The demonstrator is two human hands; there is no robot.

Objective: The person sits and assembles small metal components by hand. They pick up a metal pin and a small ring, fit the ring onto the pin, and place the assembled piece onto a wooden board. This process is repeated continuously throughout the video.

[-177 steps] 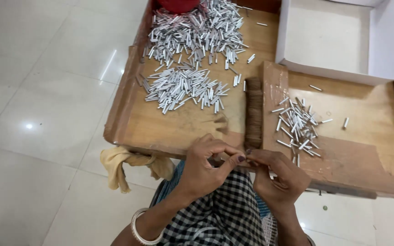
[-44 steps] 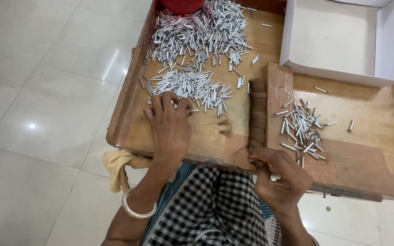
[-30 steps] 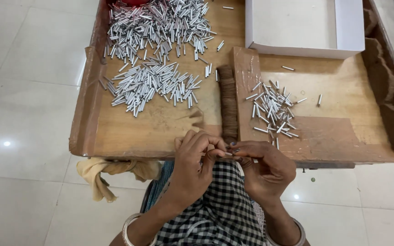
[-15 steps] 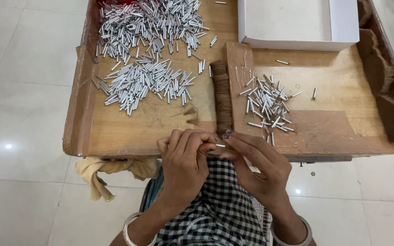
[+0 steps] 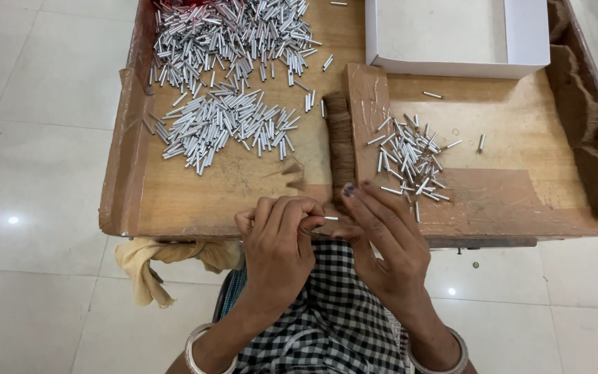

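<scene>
Two hands are brought together at the near edge of the wooden tray | one small metal tube, fetched from the left pile, is pinched by left hand | right hand is closed on its other end.

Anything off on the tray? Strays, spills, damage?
A few strays: single metal tubes lie apart from the right pile, one near the white box and one further right. A yellow cloth hangs off the tray's front edge. Both hands, left and right, meet at one tube. No damage visible.
</scene>
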